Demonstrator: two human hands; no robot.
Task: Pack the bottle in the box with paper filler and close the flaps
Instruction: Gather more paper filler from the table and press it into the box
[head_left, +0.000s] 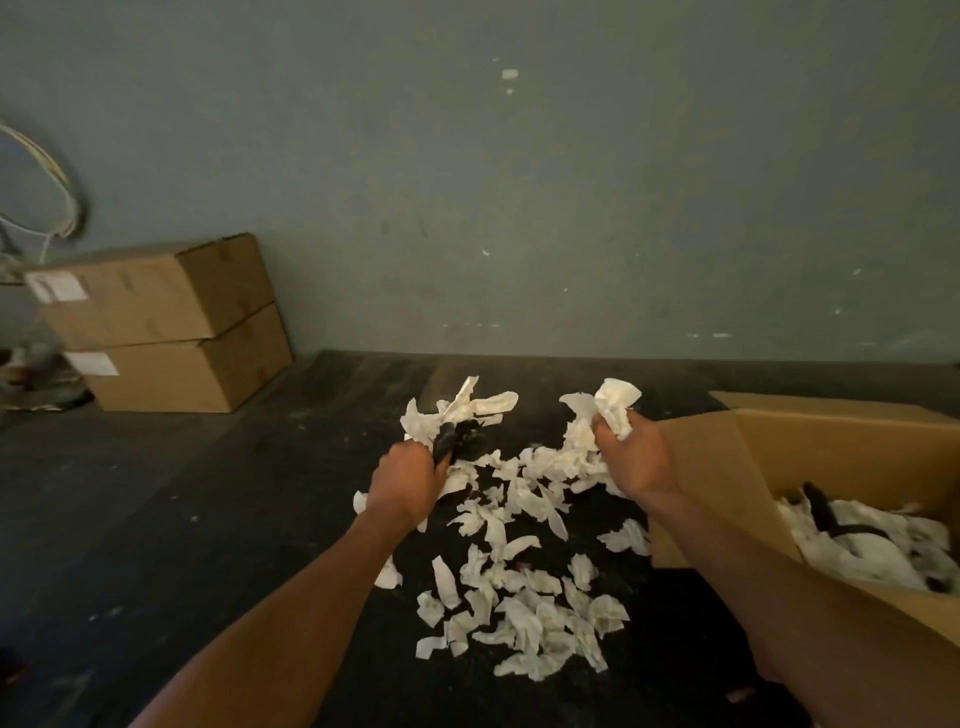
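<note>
left hand: fisted on paper scraps plus something dark, perhaps plastic, sticking out above fingers | right hand: clenched on paper wad bulging above fingers | loose paper: strewn on floor between arms | box: open, right, part-filled with paper | bottle: not discernible

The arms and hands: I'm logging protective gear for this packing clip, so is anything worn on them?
Nothing shows: the left hand and right hand are bare, without gloves, rings or watch. Both forearms are uncovered as far as the frame shows; no sleeves are visible.
</note>
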